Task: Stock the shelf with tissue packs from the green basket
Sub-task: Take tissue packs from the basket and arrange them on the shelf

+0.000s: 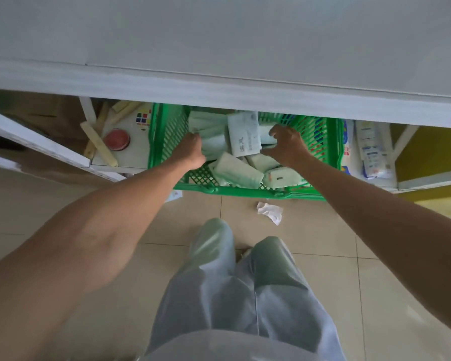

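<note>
Head view, looking steeply down: beige tiled floor (63, 204), a crumpled white paper scrap (270, 211) lying on it just in front of the basket. A wide grey-white shelf board (219, 48) fills the top of the view, its front edge overhanging the rear of the basket. Green basket (245, 190), lattice-walled plastic, sits low under that board, partly hidden by it. Inside: a loose heap of tissue packs (236, 171), mostly pale green wrappers lying at mixed angles, plus one white pack (244, 135) standing tilted near the middle. Left of the basket, on a low white shelf, a red round lid (117, 139), a Rubik's cube (143, 118) touching the basket wall, and several pale wooden sticks (98, 143) leaning across each other. Right of the basket, printed white-and-blue packages (374, 149) stand in the next compartment; yellow panel (432, 155) further right. Both bare arms reach forward and down into the basket. Left hand (190, 152) is palm-down, fingers buried in the green packs at the left side; grip looks curled onto a pack but fingertips are hidden, cannot tell if it actually holds. Right hand (288, 145) is over the packs on the right, fingers spread and hooked like a claw, grip released, touching or just above a pack beside the white one. Pale grey-green trouser legs (245, 295) at bottom centre.
</note>
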